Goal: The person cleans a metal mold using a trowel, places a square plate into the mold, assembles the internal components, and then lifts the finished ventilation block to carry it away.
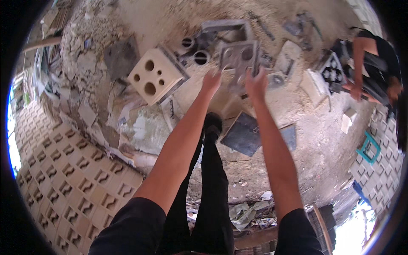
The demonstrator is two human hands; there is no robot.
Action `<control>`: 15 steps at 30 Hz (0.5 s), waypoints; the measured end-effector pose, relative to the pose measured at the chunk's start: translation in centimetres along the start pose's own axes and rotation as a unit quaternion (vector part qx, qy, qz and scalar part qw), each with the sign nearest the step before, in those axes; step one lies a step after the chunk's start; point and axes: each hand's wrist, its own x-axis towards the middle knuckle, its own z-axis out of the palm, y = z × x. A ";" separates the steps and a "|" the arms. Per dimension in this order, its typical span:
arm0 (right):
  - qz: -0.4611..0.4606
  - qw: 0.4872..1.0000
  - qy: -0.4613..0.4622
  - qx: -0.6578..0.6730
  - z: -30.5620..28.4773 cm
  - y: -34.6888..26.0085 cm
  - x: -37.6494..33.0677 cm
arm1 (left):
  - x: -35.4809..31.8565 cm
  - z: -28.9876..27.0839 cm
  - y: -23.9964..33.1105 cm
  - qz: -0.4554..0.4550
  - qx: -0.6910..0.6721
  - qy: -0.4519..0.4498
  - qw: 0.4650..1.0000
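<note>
Both arms reach forward over the ground. Between them is a grey, dusty mould plate [236, 60] with round openings, blurred by motion. My left hand [211, 81] is closed at its near left edge, and my right hand [256, 83] is closed at its near right side. The fingertips are partly hidden and smeared. Left of the plate lies a cream block [141, 87] with several round holes, tilted on a dark base. Just beyond my left hand stand two short dark tubes [201, 58] with pale rims. A grey rectangular frame [227, 23] lies behind the plate.
A dark square board [241, 134] lies near my foot. Patterned blocks [68, 170] stand in rows at left. On the right, a person [365, 63] handles a patterned black-and-white mould [331, 72]. A teal stool [369, 148] is at far right. Rubble [85, 55] covers the left side.
</note>
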 end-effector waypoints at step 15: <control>-0.017 0.941 -0.086 -0.327 6.1 -2.5 11.0 | 2.0 -1.9 2.4 0.046 -0.088 0.014 0.995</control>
